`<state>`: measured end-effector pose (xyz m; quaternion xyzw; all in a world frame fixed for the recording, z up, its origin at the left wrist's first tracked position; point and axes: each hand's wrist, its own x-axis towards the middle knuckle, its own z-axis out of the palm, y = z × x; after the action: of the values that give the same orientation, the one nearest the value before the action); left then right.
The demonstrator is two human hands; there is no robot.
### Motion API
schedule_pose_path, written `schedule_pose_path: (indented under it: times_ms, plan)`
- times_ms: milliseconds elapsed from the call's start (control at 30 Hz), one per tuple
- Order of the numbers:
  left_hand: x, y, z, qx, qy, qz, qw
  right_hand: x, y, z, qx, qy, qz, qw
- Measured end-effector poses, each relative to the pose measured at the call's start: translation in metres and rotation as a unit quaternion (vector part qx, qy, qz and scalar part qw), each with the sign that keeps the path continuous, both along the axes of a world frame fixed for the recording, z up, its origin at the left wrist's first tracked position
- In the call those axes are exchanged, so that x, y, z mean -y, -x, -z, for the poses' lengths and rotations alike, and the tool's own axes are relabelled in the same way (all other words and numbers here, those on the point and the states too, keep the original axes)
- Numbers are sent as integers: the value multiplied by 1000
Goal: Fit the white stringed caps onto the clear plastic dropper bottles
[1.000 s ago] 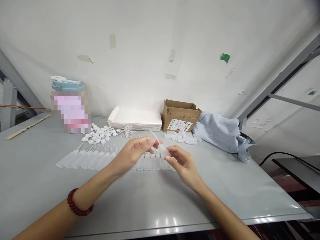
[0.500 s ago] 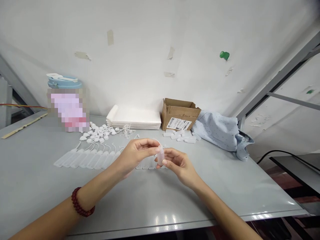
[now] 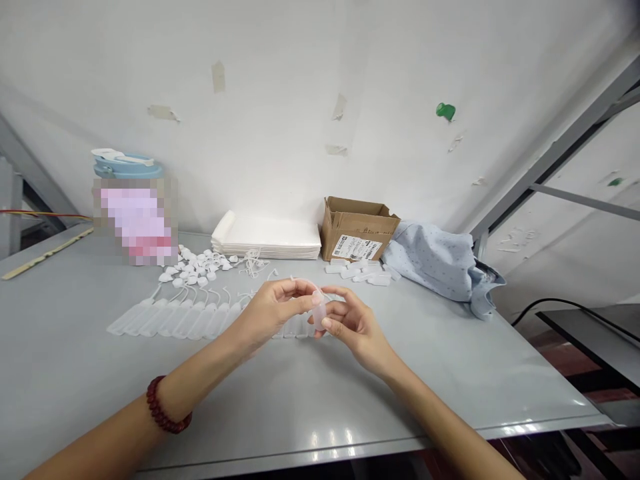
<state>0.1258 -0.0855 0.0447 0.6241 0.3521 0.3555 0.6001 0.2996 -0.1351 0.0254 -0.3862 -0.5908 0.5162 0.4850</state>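
A small translucent plastic bottle (image 3: 319, 317) is held upright above the table between both hands. My left hand (image 3: 280, 308) pinches its top end between thumb and fingers; a thin white strip (image 3: 311, 283) curves over from there. My right hand (image 3: 353, 328) grips the lower body with thumb and fingertips. The bottle's neck is mostly hidden by the left thumb and fingers. Behind and to the left, a row of similar translucent bottles (image 3: 173, 319) lies flat, with thin white tails at their upper ends. Part of the row is covered by my hands.
White caps (image 3: 193, 267) lie in a heap at the back left. Behind are a stack of white sheets (image 3: 267, 240) and a cardboard box (image 3: 357, 230), with loose translucent bottles (image 3: 363, 271) before it. Blue cloth (image 3: 433, 263) lies on the right of the grey table (image 3: 310, 393).
My left fingers sit slightly lower over the bottle's top, and the thin white strip shows more above them. My right index finger is raised nearer the top. The view has shifted slightly.
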Motion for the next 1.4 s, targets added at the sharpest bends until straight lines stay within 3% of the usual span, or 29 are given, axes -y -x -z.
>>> schedule_pose_path:
  times_ms: [233, 367, 467, 567, 700, 900, 1100, 1233, 1333, 1400]
  plan:
    - [3, -8, 2, -38, -87, -23, 995, 3, 5, 10, 123, -123, 72, 982]
    - [5, -14, 0, -89, -146, -50, 984, -1, -1, 3, 48, -55, 83, 994]
    - [4, -18, -5, -133, -261, -48, 955, -7, -12, -6, -36, 12, 73, 997]
    - [0, -27, -9, -151, -400, 23, 904, -13, -27, -14, -82, 39, 76, 993]
    - [-8, -43, -10, -167, -479, 63, 860, -16, -48, -19, -98, 55, 77, 991]
    - [-18, -66, -5, -153, -505, 48, 848, -17, -69, -23, -53, 73, 59, 994]
    - [-22, -84, 0, -161, -466, 58, 868, -16, -84, -33, 13, 155, 56, 986]
    - [-21, -95, 6, -232, -420, 95, 872, -19, -90, -29, 160, 159, 79, 971]
    - [-21, -101, 13, -286, -402, 129, 860, -24, -91, -19, 308, 125, 128, 934]
    - [-22, -104, 16, -308, -395, 140, 854, -26, -90, -13, 350, 117, 140, 919]
